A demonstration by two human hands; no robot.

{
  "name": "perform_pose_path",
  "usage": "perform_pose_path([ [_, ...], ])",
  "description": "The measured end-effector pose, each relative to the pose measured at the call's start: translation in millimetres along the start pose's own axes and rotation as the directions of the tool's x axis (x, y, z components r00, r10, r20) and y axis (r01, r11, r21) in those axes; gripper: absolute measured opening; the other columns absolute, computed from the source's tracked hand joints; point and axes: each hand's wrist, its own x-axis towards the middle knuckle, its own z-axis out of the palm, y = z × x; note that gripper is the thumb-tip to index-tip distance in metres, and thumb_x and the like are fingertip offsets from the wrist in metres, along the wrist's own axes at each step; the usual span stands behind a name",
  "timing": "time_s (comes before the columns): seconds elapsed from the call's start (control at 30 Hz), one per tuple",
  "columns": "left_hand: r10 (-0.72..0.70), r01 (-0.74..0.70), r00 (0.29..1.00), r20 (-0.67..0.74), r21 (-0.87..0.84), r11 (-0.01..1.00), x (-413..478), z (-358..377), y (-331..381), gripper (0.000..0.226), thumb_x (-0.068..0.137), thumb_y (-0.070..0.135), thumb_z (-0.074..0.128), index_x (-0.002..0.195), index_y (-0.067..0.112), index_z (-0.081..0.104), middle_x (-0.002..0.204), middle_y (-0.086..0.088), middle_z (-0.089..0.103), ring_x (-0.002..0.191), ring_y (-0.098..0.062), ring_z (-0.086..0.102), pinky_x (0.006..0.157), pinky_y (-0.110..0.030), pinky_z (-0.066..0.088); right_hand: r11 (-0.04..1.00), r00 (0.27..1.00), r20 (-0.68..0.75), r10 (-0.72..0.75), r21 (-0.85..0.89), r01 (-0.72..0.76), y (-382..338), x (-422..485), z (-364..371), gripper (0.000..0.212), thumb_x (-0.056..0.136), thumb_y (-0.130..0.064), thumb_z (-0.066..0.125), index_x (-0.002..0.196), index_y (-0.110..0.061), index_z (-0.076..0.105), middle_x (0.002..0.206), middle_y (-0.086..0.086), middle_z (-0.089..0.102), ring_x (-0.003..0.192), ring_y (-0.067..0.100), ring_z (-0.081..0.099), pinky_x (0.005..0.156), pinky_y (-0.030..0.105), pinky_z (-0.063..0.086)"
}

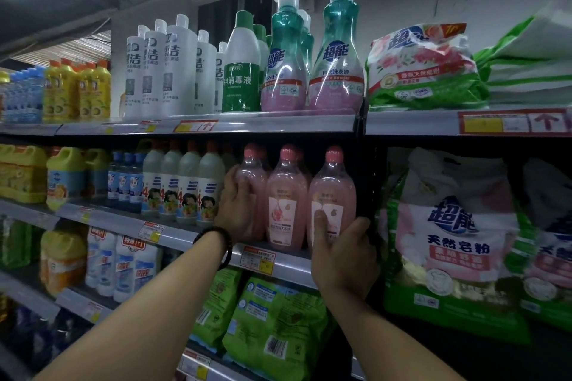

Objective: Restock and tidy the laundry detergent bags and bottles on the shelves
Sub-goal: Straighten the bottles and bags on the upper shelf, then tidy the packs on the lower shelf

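Here, the left hand (pixel 236 206) curls its fingers round the leftmost pink detergent bottle (pixel 257 168); the right hand (pixel 343 254) grips the rightmost pink bottle (pixel 332 189) (thumb on label).

Top shelf (pixel 278 122), as I read it: the white bottles (pixel 178 65) show the large character 洁; the green-and-white bottle (pixel 242 77) reads 84消毒液; the teal pump bottles (pixel 337 56) carry the brand 超能 with 内衣洗衣液 beneath; the flowered bag (pixel 424 65) bears 超能 and 香氛天然皂粉. The shelf-edge tag (pixel 513 122) below that bag shows a red upward arrow. Middle shelf (pixel 288 266): the large pink-and-green bag (pixel 455 241) reads 超能 天然皂粉. The label print on the pink bottles (pixel 286 204) is too small for me to read.
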Motion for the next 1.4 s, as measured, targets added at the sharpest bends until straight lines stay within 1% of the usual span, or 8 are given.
perform_pose_path([
  [0.3,0.044,-0.024,0.997,-0.058,0.311,0.95,-57,-28,8,0.065,0.093,0.074,0.044,0.144,0.035,0.045,0.135,-0.003,0.062,0.123,-0.031,0.061,0.101,-0.06,0.052,0.947,0.976,0.186,0.112,0.279,-0.162,2,-14,-26,0.067,0.083,-0.08,0.054,0.112,-0.022,0.042,0.112,0.003,0.059,0.101,0.031,0.063,0.085,0.043,0.056],
  [0.4,0.077,-0.06,0.997,-0.03,0.376,0.925,-108,-32,11,0.046,0.096,0.051,0.063,0.135,0.029,0.051,0.132,-0.001,0.058,0.123,-0.028,0.055,0.101,-0.055,0.051,0.963,0.997,0.074,0.005,0.268,-0.025,10,-52,-46,0.043,0.091,-0.048,0.07,0.117,-0.022,0.046,0.113,-0.004,0.046,0.109,0.026,0.053,0.088,0.043,0.051],
  [0.57,0.122,-0.172,0.984,0.133,0.492,0.854,-206,-28,-26,0.044,0.093,0.022,0.074,0.131,0.019,0.052,0.127,-0.004,0.052,0.116,-0.027,0.052,0.096,-0.041,0.048,0.958,0.938,0.313,-0.148,0.279,0.058,53,-153,-57,0.021,0.085,-0.045,0.06,0.099,-0.035,0.047,0.102,-0.01,0.048,0.094,0.014,0.052,0.081,0.041,0.048],
  [0.83,-0.196,-0.181,0.863,0.466,0.647,0.74,-264,-11,-106,0.081,0.088,0.03,0.069,0.159,0.036,0.031,0.171,-0.01,0.019,0.156,-0.037,0.024,0.12,-0.049,0.037,0.892,0.767,0.586,0.261,0.159,-0.424,102,-197,-6,0.02,0.081,-0.041,0.073,0.091,-0.039,0.057,0.093,-0.006,0.073,0.087,0.021,0.073,0.081,0.044,0.06],
  [1.0,-0.27,-0.104,0.825,0.496,0.603,0.791,-263,-1,-128,0.094,0.096,0.025,0.065,0.168,0.021,0.005,0.176,-0.011,-0.003,0.163,-0.029,0.0,0.129,-0.038,0.018,0.858,0.659,0.625,0.419,-0.036,-0.512,109,-172,32,0.058,0.078,-0.052,0.079,0.124,-0.02,0.063,0.12,0.008,0.076,0.11,0.033,0.072,0.094,0.042,0.058],
  [1.17,-0.252,-0.081,0.841,0.478,0.573,0.815,-267,5,-140,0.095,0.097,0.022,0.065,0.168,0.016,0.002,0.176,-0.006,-0.009,0.164,-0.024,-0.004,0.13,-0.034,0.015,0.766,0.528,0.681,0.508,-0.076,-0.639,107,-155,49,0.061,0.058,-0.072,0.08,0.091,-0.022,0.074,0.088,0.004,0.079,0.075,0.034,0.079,0.067,0.05,0.067],
  [1.27,-0.24,-0.082,0.845,0.477,0.56,0.824,-267,5,-145,0.097,0.095,0.023,0.067,0.168,0.017,0.003,0.176,-0.004,-0.008,0.164,-0.023,-0.003,0.13,-0.035,0.018,0.712,0.487,0.684,0.544,-0.069,-0.699,97,-145,46,0.045,0.076,-0.056,0.086,0.087,-0.014,0.073,0.079,0.009,0.077,0.063,0.031,0.077,0.056,0.043,0.065],
  [1.4,-0.231,-0.093,0.844,0.483,0.556,0.826,-269,3,-149,0.103,0.094,0.025,0.071,0.168,0.017,-0.001,0.176,-0.003,-0.012,0.164,-0.024,-0.006,0.131,-0.037,0.016,0.727,0.512,0.635,0.578,-0.117,-0.676,92,-142,55,0.062,0.069,-0.062,0.084,0.104,-0.012,0.075,0.099,0.011,0.08,0.089,0.035,0.078,0.079,0.046,0.066],
])
